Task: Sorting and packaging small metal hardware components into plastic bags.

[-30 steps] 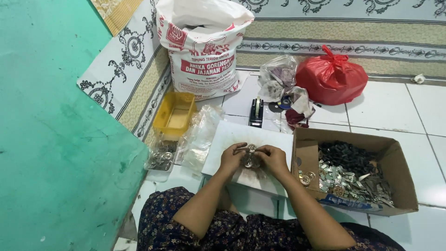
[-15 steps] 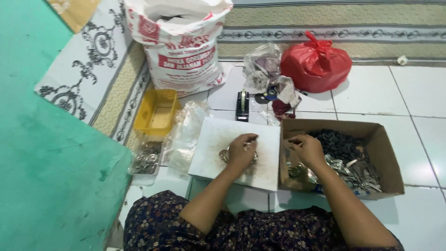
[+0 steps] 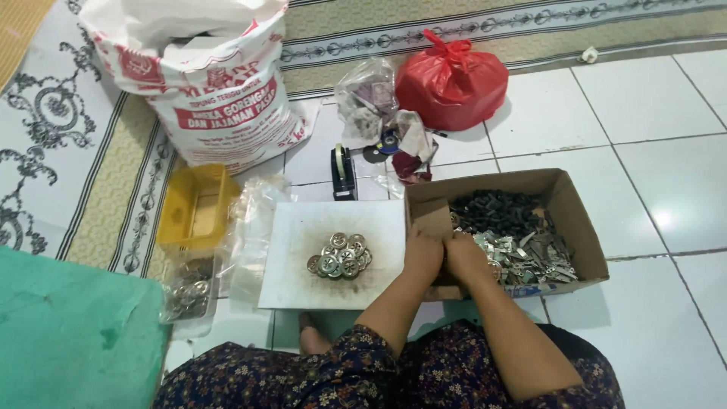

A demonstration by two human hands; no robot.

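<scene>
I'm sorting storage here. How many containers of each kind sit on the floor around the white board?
Cardboard box: 1
Yellow tub: 1
Red bag: 1
Printed sack: 1
Clear bags: 3 – one with paper, one empty, one with metal discs
Total: 7
Both hands are in the box.

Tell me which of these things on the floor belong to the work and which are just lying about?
In use:
left hand and right hand, together at the brown cardboard box of small metal parts
white square board carrying a pile of round silver metal discs

Lying about:
tied red plastic bag
large white printed sack
yellow plastic tray
black tape dispenser
</scene>
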